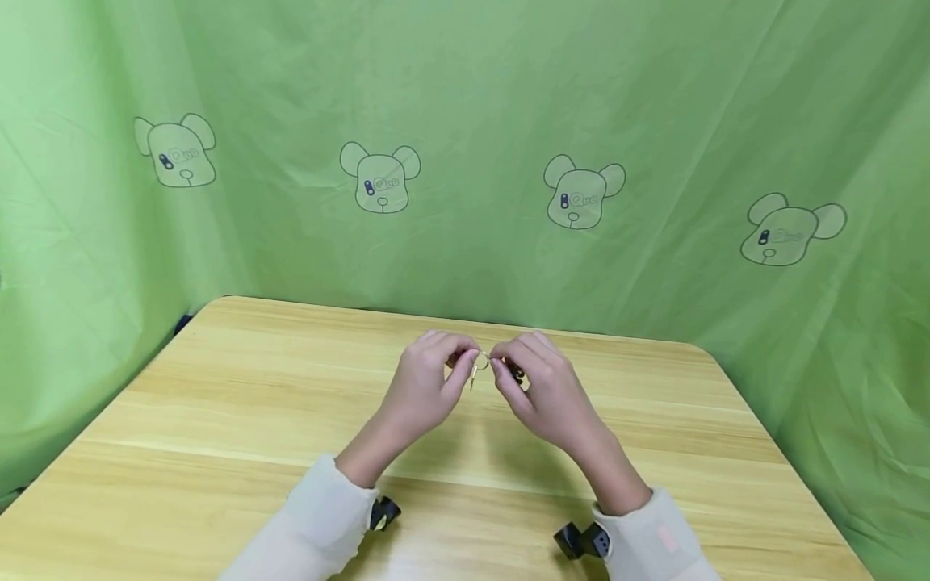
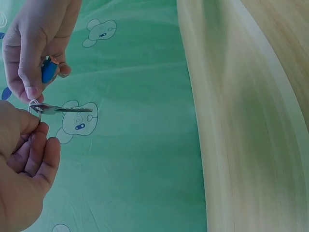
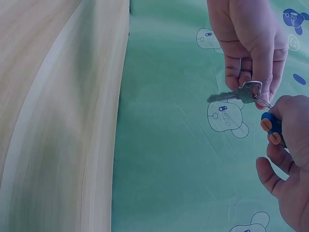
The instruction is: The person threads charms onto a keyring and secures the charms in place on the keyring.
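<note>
A silver key hangs on a thin metal key ring between the two hands, held up above the table. My left hand pinches one side of the ring between thumb and forefinger. Opposite it, my right hand pinches the ring's other side with thumb and forefinger. A small blue charm with orange round parts sits at the right fingertips, partly hidden by that hand. In the left wrist view the key's blade points away from the fingers.
Below the hands lies a light wood-grain table. A green curtain printed with bear heads surrounds its far and side edges. Small black cameras are worn at both wrists, by the pale sleeves.
</note>
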A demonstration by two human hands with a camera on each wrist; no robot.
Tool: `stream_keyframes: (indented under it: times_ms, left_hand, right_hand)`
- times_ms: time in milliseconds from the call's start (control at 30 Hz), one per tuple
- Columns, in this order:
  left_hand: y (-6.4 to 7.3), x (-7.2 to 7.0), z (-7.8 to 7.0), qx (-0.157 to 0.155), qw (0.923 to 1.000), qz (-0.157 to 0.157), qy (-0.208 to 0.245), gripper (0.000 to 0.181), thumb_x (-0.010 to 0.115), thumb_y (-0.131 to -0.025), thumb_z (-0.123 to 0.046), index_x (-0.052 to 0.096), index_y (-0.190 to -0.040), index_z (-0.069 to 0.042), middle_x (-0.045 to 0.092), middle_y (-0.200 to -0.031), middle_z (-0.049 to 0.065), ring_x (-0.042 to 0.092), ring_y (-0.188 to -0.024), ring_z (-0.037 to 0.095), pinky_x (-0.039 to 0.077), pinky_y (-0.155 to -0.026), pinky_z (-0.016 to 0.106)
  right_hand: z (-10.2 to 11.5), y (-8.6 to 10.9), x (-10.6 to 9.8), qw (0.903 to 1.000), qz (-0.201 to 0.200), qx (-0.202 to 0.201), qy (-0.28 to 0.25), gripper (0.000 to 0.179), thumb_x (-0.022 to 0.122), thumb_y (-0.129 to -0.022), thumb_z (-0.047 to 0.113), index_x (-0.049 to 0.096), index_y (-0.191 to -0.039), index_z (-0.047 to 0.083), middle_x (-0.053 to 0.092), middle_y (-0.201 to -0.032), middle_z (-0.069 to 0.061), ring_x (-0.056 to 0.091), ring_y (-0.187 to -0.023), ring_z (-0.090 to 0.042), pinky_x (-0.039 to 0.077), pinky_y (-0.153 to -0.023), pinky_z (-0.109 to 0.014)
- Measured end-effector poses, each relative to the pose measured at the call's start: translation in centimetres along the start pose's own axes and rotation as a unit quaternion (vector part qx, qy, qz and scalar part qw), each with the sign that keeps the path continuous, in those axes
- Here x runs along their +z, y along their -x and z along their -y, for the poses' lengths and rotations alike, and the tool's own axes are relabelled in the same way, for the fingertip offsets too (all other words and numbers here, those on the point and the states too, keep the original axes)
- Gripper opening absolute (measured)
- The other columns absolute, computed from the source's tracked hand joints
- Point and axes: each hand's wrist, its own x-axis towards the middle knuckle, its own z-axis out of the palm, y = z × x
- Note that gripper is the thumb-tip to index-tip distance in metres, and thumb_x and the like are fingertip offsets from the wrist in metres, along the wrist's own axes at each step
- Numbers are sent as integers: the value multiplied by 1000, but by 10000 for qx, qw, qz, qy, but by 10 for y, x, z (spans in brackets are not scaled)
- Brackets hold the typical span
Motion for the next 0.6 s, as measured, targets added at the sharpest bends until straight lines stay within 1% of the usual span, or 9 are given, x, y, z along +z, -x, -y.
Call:
stream_keyframes:
  times_ms: [100,167,300,400,467,500,600]
  left_hand:
    - [0,0,0,-232,9994,-21,270,8,67,-98,-4,74,-95,-2,71,-82,2,64,-77,14,54,-72,27]
    - [-1,-1,0,-427,9979,-51,476,8,67,-98,-4,74,-95,-1,72,-82,3,65,-76,14,55,-71,25]
    - [-2,-2,-3,-819,9928,-91,871,8,67,-97,-3,74,-96,1,73,-83,6,67,-73,14,58,-70,24]
    - [-2,-2,-5,-988,9891,-39,1089,7,68,-97,-2,73,-97,3,73,-83,7,68,-72,14,59,-69,24]
    - [-3,-2,-5,-1001,9883,21,1152,8,68,-96,-2,73,-99,4,73,-83,7,68,-71,13,59,-69,23]
    - [-3,-2,-5,-948,9888,60,1152,8,67,-96,-1,72,-100,4,73,-82,7,68,-71,13,59,-69,23]
    - [-3,-2,-3,-600,9935,161,950,8,66,-95,1,73,-100,3,73,-81,5,68,-71,13,58,-69,23]
  right_hand:
    - [1,0,0,10000,17,65,-53,7,64,-93,1,69,-94,4,64,-86,-1,54,-80,-15,47,-67,-29]
    - [1,0,0,10000,-11,40,-55,6,64,-93,0,69,-94,4,63,-86,-1,54,-80,-15,47,-67,-29]
    - [2,0,0,9998,-21,121,-128,7,64,-93,1,69,-94,5,63,-86,0,53,-80,-15,46,-68,-28]
    - [2,0,-1,9996,-55,196,-195,8,63,-93,1,69,-94,6,62,-84,0,53,-79,-15,44,-68,-28]
    - [2,1,-1,9995,-69,226,-218,8,63,-93,1,69,-94,7,62,-83,0,53,-78,-15,43,-68,-27]
    - [2,1,0,9995,-79,219,-218,8,63,-93,1,68,-94,7,61,-83,0,53,-78,-15,43,-68,-27]
    - [1,1,0,9996,-91,188,-213,9,63,-93,0,68,-93,7,61,-82,0,53,-77,-16,43,-68,-28]
